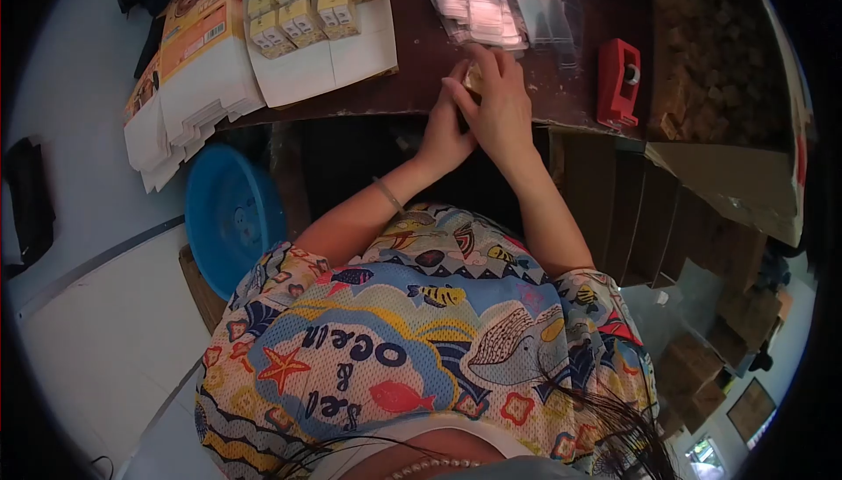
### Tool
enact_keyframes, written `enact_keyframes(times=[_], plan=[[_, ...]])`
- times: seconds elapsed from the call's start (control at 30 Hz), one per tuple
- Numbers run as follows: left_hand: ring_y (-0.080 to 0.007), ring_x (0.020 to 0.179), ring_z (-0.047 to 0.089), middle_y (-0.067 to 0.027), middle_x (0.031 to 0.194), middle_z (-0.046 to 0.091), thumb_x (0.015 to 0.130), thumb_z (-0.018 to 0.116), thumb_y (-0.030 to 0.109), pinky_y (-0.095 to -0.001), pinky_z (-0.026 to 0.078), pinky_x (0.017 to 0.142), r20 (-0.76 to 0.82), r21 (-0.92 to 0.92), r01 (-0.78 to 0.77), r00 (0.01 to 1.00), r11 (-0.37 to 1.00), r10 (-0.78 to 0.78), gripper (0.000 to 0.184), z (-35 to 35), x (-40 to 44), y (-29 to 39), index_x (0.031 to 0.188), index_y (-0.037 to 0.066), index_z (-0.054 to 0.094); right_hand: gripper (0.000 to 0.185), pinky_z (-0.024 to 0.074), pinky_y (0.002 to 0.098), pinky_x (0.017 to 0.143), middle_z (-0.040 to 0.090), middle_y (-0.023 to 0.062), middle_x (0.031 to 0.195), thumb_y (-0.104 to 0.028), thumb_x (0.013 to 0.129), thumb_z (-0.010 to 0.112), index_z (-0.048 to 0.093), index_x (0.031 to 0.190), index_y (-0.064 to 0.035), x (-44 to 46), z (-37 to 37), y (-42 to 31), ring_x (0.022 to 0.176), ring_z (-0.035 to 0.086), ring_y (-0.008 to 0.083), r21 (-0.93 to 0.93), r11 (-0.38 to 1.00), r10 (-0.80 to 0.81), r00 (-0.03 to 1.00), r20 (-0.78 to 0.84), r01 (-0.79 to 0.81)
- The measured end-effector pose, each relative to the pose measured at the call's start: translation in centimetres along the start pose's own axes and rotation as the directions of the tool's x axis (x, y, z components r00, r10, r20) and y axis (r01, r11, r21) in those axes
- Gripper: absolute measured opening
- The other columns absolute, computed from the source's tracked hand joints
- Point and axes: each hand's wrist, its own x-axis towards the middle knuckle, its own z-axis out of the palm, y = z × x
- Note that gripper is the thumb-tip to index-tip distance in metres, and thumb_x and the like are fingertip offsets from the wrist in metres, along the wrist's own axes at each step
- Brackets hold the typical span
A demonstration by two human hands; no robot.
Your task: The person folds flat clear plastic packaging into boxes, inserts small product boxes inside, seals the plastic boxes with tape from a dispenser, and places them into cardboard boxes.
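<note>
Both of my hands meet over the near edge of the dark table. My left hand (448, 128) is closed around the lower side of a small yellowish box (474, 79), of which only a little shows. From above and to the right, my right hand (503, 99) curls its fingers over the same box. Just beyond my fingers lie pink-and-white printed slips (478, 8) in clear plastic sleeves. At the upper left, several small yellow-and-white boxes (296, 17) stand in rows on a white board (326, 68).
A red tape dispenser (619, 84) sits right of my hands. Farther right, a big carton (728, 173) holds many small brown blocks (715, 50). Flattened printed cartons (197, 50) are stacked at left, above a blue basin (230, 217). Cardboard boxes (693, 375) stand at lower right.
</note>
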Motion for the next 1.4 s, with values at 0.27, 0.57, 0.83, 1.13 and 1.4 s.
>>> enact_keyframes(times=[0.27,0.57,0.83,1.13,1.4], plan=[[-0.0189,0.125,0.049,-0.0115,0.136,0.05,0.088,0.064,0.011,-0.0341,0.038,0.108,0.45,-0.313,0.339,0.875,0.887,-0.176,0.062,-1.5,5.6,-1.0,0.143,0.002,0.039,0.07,0.0477,0.046,0.097,0.04,0.0181,0.139,-0.001,0.071,0.071,0.045,0.136,-0.0111,-0.1,-5.4,4.9,0.122,0.05,0.0417,0.229,0.954,-0.242,0.946,0.214,0.192],[-0.0172,0.11,0.056,-0.007,0.118,0.06,0.082,0.076,0.028,-0.032,0.044,0.097,0.814,0.057,0.191,0.559,0.98,-0.156,0.057,4.1,11.8,-2.1,0.131,0.009,0.054,0.06,0.0447,0.0429,0.1,0.049,0.0158,0.132,-0.001,0.075,0.074,0.052,0.13,-0.0096,-2.7,-11.9,9.8,0.123,0.05,0.0372,0.103,0.992,-0.057,0.989,-0.139,0.072],[-0.0167,0.109,0.058,-0.007,0.12,0.063,0.083,0.075,0.027,-0.0335,0.045,0.097,0.816,-0.211,0.191,0.575,0.959,0.065,0.048,12.4,11.5,-2.2,0.121,0.007,0.054,0.025,0.0461,0.0279,0.083,0.063,0.0066,0.104,-0.022,0.093,0.067,0.07,0.095,0.0033,-6.3,-14.4,21.4,0.092,0.061,0.0138,0.492,0.731,0.576,0.814,-0.075,-0.473],[-0.0175,0.106,0.059,-0.0077,0.113,0.064,0.083,0.075,0.028,-0.0331,0.046,0.095,0.897,-0.129,0.248,0.442,0.96,0.006,0.049,13.5,12.8,-1.8,0.122,0.007,0.054,0.026,0.0424,0.0256,0.089,0.059,0.0053,0.112,-0.023,0.088,0.072,0.074,0.095,0.0023,-5.8,-14.3,20.8,0.102,0.056,0.0115,0.626,0.596,0.596,0.8,0.075,-0.503],[-0.0177,0.107,0.059,-0.0068,0.114,0.064,0.083,0.074,0.03,-0.0337,0.046,0.095,0.906,-0.077,0.255,0.421,0.964,-0.039,0.051,13.6,12.9,-1.3,0.125,0.008,0.054,0.022,0.0459,0.0237,0.072,0.062,0.0039,0.097,-0.021,0.09,0.07,0.07,0.091,0.0014,-7.7,-13.6,15.5,0.081,0.058,0.0083,0.569,0.705,0.626,0.749,-0.217,-0.425]])
